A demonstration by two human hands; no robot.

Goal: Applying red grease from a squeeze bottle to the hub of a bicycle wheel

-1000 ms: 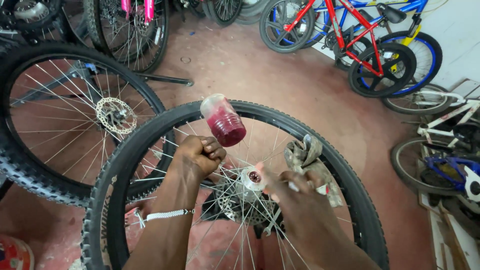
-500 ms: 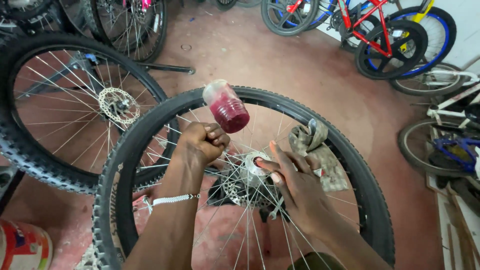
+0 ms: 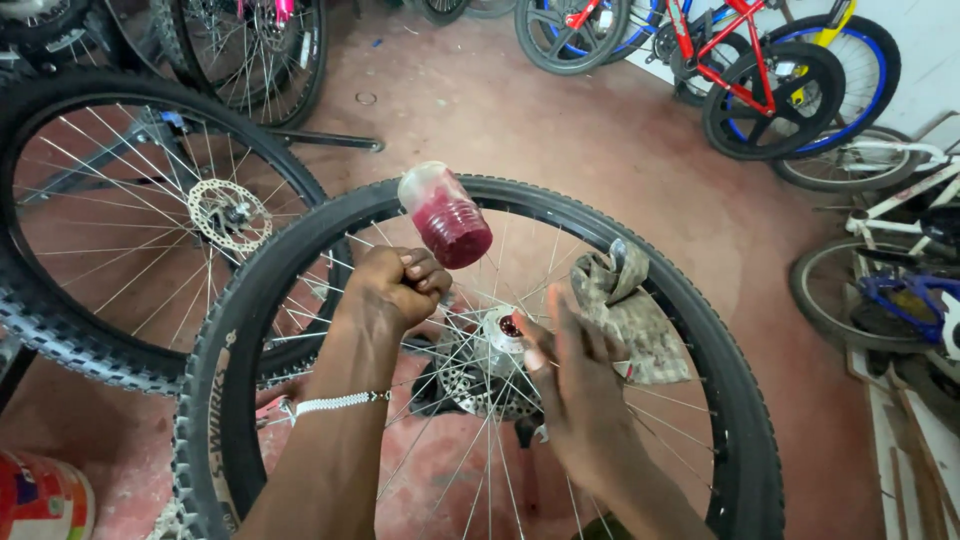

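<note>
A bicycle wheel [image 3: 640,250] with a knobby tyre lies flat below me. My left hand [image 3: 395,290] is clenched on the neck of a small clear bottle [image 3: 445,215] of red grease, which is tipped up with its base pointing away. At the centre, my right hand [image 3: 575,385] rests with a fingertip on the metal hub [image 3: 495,335], where a dab of red shows. A dirty patterned rag [image 3: 630,310] is tucked against the back of that hand and drapes over the spokes. A disc rotor sits beneath the hub.
A second wheel with a disc rotor [image 3: 225,212] stands at the left. Red and blue bicycles [image 3: 760,70] line the far wall, more frames [image 3: 900,290] at the right. A red-and-white tub [image 3: 40,495] sits at the lower left. The floor is reddish concrete.
My right hand has shifted on the hub, now with a finger at its red-smeared opening. The bottle has stayed raised in my left fist. The view has tilted slightly.
</note>
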